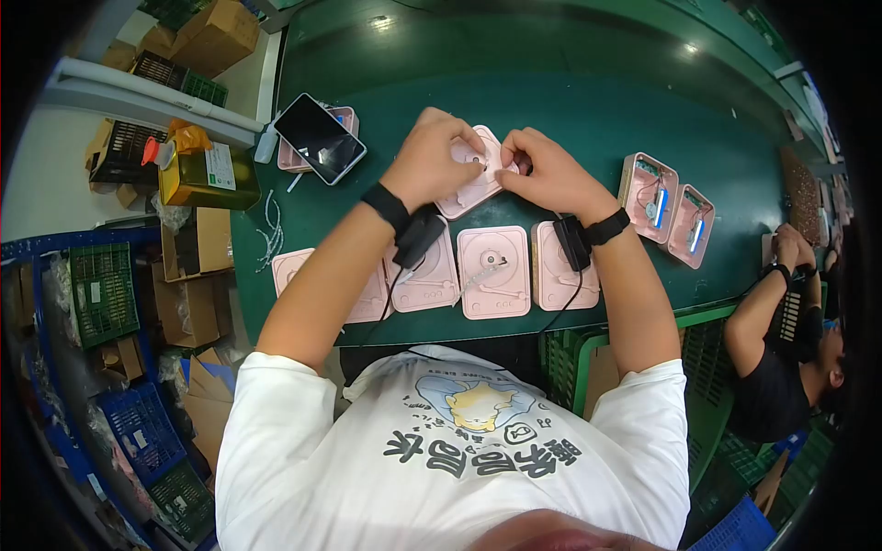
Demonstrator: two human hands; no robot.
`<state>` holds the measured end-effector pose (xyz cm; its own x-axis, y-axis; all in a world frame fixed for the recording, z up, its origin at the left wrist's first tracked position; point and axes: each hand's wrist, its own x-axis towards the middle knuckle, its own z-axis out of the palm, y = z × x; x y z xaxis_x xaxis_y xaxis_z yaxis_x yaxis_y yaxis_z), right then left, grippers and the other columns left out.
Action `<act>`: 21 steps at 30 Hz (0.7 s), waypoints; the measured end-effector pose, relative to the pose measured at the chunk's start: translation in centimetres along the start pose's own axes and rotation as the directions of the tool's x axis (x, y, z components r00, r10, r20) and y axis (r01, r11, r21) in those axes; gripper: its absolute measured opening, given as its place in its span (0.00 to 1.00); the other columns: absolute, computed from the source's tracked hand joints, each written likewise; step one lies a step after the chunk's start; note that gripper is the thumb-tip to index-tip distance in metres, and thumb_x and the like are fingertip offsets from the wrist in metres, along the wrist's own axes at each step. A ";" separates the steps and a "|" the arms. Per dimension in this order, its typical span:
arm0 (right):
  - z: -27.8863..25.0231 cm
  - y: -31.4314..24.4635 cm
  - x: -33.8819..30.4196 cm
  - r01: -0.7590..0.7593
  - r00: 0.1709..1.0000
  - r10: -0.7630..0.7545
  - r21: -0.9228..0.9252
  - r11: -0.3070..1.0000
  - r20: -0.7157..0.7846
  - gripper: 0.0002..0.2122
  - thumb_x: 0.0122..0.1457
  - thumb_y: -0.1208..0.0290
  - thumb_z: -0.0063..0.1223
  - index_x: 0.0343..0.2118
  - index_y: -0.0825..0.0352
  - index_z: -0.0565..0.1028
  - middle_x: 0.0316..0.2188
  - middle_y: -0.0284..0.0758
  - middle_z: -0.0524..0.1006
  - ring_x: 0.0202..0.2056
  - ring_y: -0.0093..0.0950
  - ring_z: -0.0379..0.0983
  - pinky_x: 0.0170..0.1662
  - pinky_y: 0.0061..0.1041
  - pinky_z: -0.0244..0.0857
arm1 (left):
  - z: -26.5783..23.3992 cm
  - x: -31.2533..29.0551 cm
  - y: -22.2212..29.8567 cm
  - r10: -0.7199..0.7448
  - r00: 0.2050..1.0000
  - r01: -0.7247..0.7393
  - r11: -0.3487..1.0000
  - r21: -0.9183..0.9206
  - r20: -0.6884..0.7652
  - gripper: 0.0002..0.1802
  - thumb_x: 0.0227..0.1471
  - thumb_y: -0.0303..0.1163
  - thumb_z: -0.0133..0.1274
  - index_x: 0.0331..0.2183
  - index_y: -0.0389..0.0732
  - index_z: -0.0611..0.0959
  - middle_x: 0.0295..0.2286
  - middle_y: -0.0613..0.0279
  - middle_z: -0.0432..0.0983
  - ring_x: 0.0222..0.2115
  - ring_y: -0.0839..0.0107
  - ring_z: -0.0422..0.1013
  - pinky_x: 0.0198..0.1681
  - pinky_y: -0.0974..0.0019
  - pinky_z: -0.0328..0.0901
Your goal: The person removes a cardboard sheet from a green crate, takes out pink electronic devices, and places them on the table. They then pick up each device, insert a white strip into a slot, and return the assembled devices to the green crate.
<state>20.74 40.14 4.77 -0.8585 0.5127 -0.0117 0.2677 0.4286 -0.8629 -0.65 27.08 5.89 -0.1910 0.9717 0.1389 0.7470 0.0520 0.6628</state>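
Note:
Both hands meet over a pink plastic casing (467,201) with rounded corners, which lies tilted on the green table. My left hand (435,154) reaches over its left side, thumb and forefinger pinched near a small dark part at the centre. My right hand (548,169) is at its right edge, fingers curled and pinched close to the same spot. Whatever lies between the fingertips is too small to name. Nearer me, several similar casings stand in a row; one pink casing (494,296) there shows a round centre part with a thin pale strand across it.
Left on the table, a dark-screened tablet (321,139) rests on another pink casing, near loose pale wires (272,230). At right, two open casings (632,193) hold blue parts and wiring. A yellow jug (209,174) stands beyond the left edge. A co-worker (770,354) sits far right.

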 end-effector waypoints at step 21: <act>1.0 1.3 0.4 -0.059 0.998 0.060 0.025 0.998 -0.022 0.15 0.71 0.61 0.68 0.37 0.65 0.73 0.36 0.29 0.71 0.36 0.21 0.67 0.41 0.25 0.67 | 1.4 -2.1 2.8 0.189 0.976 -0.150 0.942 0.301 -0.108 0.12 0.51 0.31 0.68 0.39 0.40 0.92 0.45 0.54 0.87 0.47 0.52 0.82 0.51 0.50 0.78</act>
<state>20.31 40.15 3.08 -0.8311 0.5537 -0.0519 0.3071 0.3792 -0.8729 2.72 25.49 6.47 -0.1134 0.9334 0.3405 0.9237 -0.0272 0.3823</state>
